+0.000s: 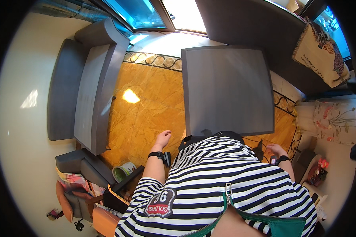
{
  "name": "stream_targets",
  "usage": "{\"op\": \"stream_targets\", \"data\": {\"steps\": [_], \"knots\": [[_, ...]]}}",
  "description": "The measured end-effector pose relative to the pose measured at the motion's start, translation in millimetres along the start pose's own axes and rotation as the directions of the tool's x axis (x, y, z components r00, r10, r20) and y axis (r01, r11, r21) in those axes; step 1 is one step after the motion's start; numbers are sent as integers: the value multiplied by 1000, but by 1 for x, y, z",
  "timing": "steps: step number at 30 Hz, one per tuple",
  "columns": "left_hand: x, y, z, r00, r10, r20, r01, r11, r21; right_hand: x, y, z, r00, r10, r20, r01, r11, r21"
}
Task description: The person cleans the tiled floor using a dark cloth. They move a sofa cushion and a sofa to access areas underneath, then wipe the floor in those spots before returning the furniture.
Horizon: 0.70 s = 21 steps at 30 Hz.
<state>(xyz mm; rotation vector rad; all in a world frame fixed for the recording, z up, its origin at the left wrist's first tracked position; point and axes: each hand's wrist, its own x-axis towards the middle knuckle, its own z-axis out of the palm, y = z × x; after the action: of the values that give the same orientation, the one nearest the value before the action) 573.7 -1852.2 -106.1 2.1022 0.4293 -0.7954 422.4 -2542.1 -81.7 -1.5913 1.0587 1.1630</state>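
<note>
My left hand (164, 138) hangs at my left side above the tiled floor, fingers loosely bent, with nothing seen in it. A black strap with a small device (163, 158) circles that wrist. On the other side, my right hand (276, 149) hangs low near a small dark object (258, 151) I cannot identify; no held thing shows. The right wrist wears a similar strapped device (278, 160). Directly before me stands a large, roughly square grey piece of furniture (228, 91), its near edge close to my legs.
A grey sofa section (87, 97) lines the left wall. Behind the grey piece runs a dark sofa (255, 38) with a patterned throw (320, 56). Glossy orange floor (148, 109) lies between. A bucket (124, 171) and chairs with orange cushions (103, 217) stand at lower left.
</note>
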Motion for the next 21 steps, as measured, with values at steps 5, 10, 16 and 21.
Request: {"op": "stream_targets", "data": {"steps": [5,10,16,21], "knots": [[-15,-86,-11,987,-148,57,149,989,-8,-38,-55,27,989,-85,-124,74,994,-85],[-44,-162,-34,925,-380,15,376,908,-183,-50,-92,72,988,-120,-99,104,983,-148],[-77,-172,-50,865,-410,-289,265,863,-431,-17,-77,77,987,-55,153,106,932,-346],[-95,-150,3,886,-453,-96,288,702,-652,20,-123,-3,984,-177,33,177,918,-356]]}}
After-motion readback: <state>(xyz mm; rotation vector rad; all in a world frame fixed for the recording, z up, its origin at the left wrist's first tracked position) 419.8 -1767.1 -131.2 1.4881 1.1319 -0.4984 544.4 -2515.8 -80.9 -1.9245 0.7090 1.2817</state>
